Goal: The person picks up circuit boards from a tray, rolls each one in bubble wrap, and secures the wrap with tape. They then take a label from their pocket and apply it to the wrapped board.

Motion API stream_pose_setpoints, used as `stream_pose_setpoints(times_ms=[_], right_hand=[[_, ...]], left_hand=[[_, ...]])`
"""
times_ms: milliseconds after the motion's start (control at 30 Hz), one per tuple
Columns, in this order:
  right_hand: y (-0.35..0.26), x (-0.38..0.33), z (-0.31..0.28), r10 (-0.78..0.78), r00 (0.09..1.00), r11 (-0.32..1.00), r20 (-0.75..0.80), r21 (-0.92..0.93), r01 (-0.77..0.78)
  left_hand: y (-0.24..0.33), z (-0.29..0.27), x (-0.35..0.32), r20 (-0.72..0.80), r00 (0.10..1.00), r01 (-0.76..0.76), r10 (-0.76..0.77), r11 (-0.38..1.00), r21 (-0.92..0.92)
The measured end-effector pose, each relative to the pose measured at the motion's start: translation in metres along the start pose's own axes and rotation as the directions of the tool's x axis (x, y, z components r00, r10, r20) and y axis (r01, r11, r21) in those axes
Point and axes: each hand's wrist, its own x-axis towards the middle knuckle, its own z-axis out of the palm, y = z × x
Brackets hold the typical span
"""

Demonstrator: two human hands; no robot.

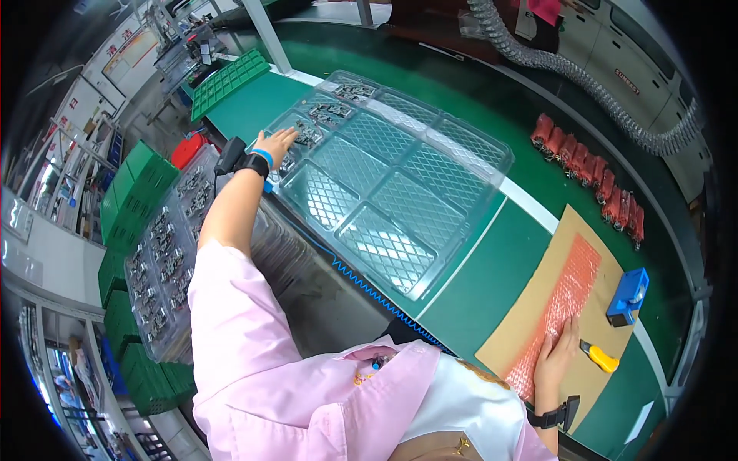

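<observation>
My left hand [277,146] reaches to the left side of a clear plastic compartment tray [415,223]. Its fingers are stretched out beside small metal parts [309,135] in one compartment, and I see nothing held in them. More metal parts fill the compartments toward the tray's far left corner; several nearer ones hold nothing. At the right, my right hand [559,357] lies flat, fingers extended, on a strip of red bubble wrap [573,284]. Beneath the wrap is a brown cardboard sheet [511,326]. A yellow-handled utility knife [600,357] rests on the cardboard, right of that hand.
Stacked clear trays of metal parts [165,261] stand at my left, near green crates [138,184]. A blue dispenser-like block [629,296] sits by the cardboard. Red-wrapped bundles [592,169] line the far right. A blue coiled cord [377,296] runs along the table edge.
</observation>
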Motion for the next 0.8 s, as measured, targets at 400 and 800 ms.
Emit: stream_pose_setpoints(times_ms=[400,800], right_hand=[[0.009,-0.001,0.004,0.081,0.995,0.996,0.051,0.025,-0.083],[-0.001,0.004,-0.006,0.096,0.995,0.994,0.025,0.044,-0.097]], left_hand=[[0.000,0.011,0.001,-0.171,0.953,-0.281,0.249,0.937,-0.207],[0.140,-0.183,-0.003,-0.570,0.772,-0.572,0.282,0.700,-0.428]])
